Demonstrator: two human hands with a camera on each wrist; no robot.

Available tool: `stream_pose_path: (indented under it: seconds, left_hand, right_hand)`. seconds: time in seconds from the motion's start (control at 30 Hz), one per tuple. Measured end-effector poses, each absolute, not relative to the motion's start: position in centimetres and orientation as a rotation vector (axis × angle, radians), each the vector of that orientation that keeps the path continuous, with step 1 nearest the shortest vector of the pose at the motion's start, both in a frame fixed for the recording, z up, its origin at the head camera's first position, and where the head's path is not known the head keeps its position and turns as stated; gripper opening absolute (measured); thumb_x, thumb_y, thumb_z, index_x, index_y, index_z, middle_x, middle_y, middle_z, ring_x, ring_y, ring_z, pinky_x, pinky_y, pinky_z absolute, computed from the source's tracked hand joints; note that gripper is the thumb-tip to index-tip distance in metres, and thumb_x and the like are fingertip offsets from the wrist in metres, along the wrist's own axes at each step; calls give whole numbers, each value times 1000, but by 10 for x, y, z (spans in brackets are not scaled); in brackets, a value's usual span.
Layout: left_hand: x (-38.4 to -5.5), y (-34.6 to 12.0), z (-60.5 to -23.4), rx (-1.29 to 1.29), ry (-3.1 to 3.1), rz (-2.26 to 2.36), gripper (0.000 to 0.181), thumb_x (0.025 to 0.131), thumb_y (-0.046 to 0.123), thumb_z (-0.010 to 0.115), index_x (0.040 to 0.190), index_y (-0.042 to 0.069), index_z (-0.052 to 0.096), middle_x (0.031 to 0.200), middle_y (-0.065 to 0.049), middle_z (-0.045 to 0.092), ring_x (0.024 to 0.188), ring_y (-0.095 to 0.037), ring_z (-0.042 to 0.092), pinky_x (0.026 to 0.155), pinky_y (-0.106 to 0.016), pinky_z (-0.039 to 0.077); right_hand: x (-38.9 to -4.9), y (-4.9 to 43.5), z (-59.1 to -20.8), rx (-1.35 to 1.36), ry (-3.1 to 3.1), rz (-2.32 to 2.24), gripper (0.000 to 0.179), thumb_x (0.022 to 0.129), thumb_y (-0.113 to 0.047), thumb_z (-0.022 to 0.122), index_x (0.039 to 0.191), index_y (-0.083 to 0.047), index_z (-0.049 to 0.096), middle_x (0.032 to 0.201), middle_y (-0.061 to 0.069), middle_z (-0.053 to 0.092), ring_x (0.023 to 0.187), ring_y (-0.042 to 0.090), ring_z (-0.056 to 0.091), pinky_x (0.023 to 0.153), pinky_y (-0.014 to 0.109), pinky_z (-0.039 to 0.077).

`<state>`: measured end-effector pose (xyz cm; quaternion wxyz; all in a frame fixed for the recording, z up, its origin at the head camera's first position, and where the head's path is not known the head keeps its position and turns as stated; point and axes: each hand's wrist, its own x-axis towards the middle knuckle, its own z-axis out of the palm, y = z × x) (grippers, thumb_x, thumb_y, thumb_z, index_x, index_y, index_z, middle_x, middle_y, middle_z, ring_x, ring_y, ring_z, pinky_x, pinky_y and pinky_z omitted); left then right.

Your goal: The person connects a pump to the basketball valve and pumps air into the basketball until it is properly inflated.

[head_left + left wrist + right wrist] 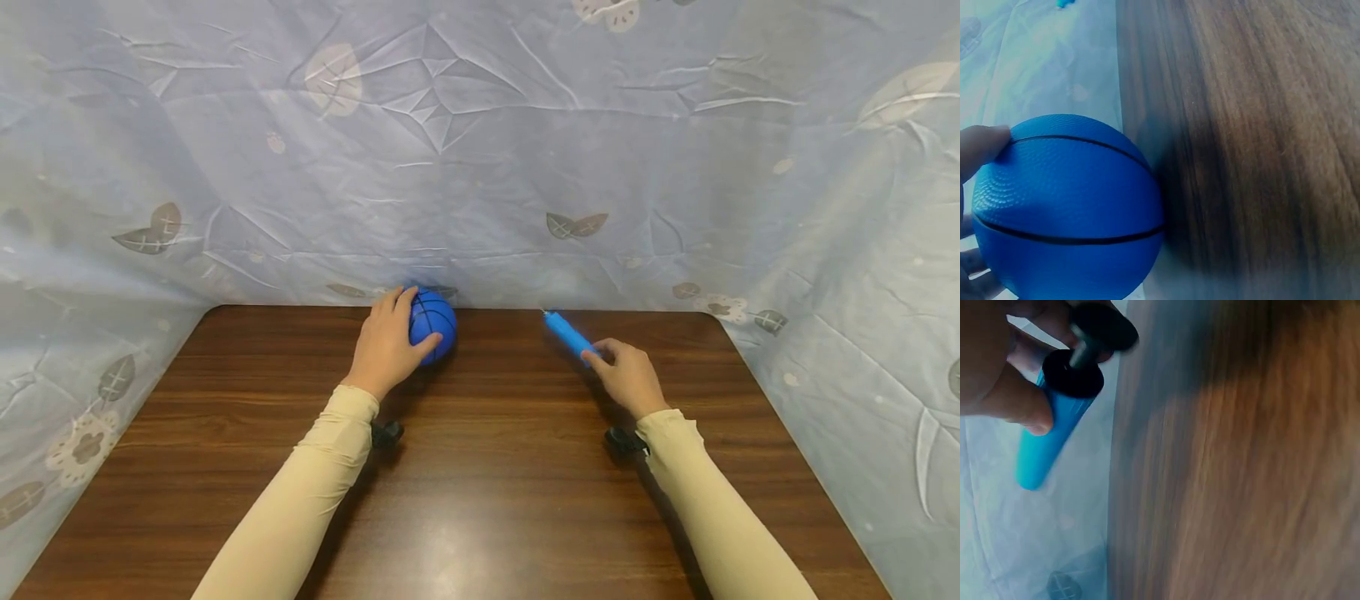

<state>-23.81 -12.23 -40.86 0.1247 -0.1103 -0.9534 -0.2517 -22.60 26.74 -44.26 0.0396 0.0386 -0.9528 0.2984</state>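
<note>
A small blue basketball (pixel 437 323) with black seam lines is at the far edge of the table, left of centre. My left hand (pixel 384 346) grips it from the left side, thumb near and fingers over the top. In the left wrist view the ball (pixel 1072 194) fills the lower left, with the thumb against its side. My right hand (pixel 630 375) pinches a blue hand pump (pixel 568 333) between thumb and fingers. A thin needle shows at the pump's far tip, pointing up and left. The right wrist view shows the pump's black plunger handle (pixel 1104 328) at the near end.
The dark wood-grain table (pixel 480 442) stretches between both arms. A pale grey-blue patterned sheet (pixel 480 183) hangs along its far edge and both sides. Black straps sit at both wrists.
</note>
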Motion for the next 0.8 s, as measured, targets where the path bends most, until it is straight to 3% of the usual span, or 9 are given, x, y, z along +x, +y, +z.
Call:
stream_pose_path:
  seconds: [0.13, 0.27, 0.37, 0.53, 0.67, 0.8]
  left_hand:
    - [-240, -123, -411, -309, -2762, -762, 84, 91, 45, 78, 154, 4, 40, 160, -24, 34, 148, -44, 32, 118, -65, 33]
    - [-240, -123, -413, -283, -2751, -776, 89, 87, 46, 82, 156, 11, 39, 159, -25, 30, 147, -47, 29, 115, -67, 34]
    - [-240, -123, -415, -256, -2731, -790, 92, 85, 46, 84, 158, 14, 38, 156, -26, 30, 143, -47, 29, 111, -69, 38]
    - [-238, -123, -416, -274, -2696, -793, 87, 85, 47, 84, 153, 11, 44, 150, -24, 39, 139, -45, 37, 109, -67, 41]
    - [-237, -123, -415, -294, -2717, -777, 87, 86, 47, 83, 154, 9, 43, 153, -24, 40, 142, -44, 38, 112, -66, 40]
    - [-237, -122, -414, -289, -2738, -781, 92, 86, 46, 84, 157, 10, 39, 158, -24, 36, 147, -44, 34, 115, -66, 38]
  right_hand:
    - [-229, 268, -441, 84, -2911, 816, 47, 100, -41, 69, 126, -2, 71, 124, 24, 69, 109, 43, 67, 90, 58, 56]
    - [-233, 267, -443, 64, -2929, 763, 45, 99, -42, 71, 125, -4, 73, 122, 23, 70, 105, 42, 68, 85, 56, 57]
    - [-237, 266, -444, 75, -2944, 754, 44, 98, -40, 72, 124, -4, 73, 122, 22, 70, 108, 42, 67, 87, 56, 56]
    - [-245, 269, -447, 102, -2969, 746, 41, 100, -35, 71, 125, -3, 71, 125, 24, 68, 114, 46, 62, 97, 64, 49]
    - [-249, 272, -448, 126, -2983, 710, 37, 100, -29, 70, 126, -2, 70, 126, 26, 66, 122, 50, 55, 104, 71, 38]
    - [-249, 272, -447, 133, -2980, 723, 40, 100, -27, 71, 129, 0, 67, 130, 29, 61, 126, 51, 51, 105, 71, 36]
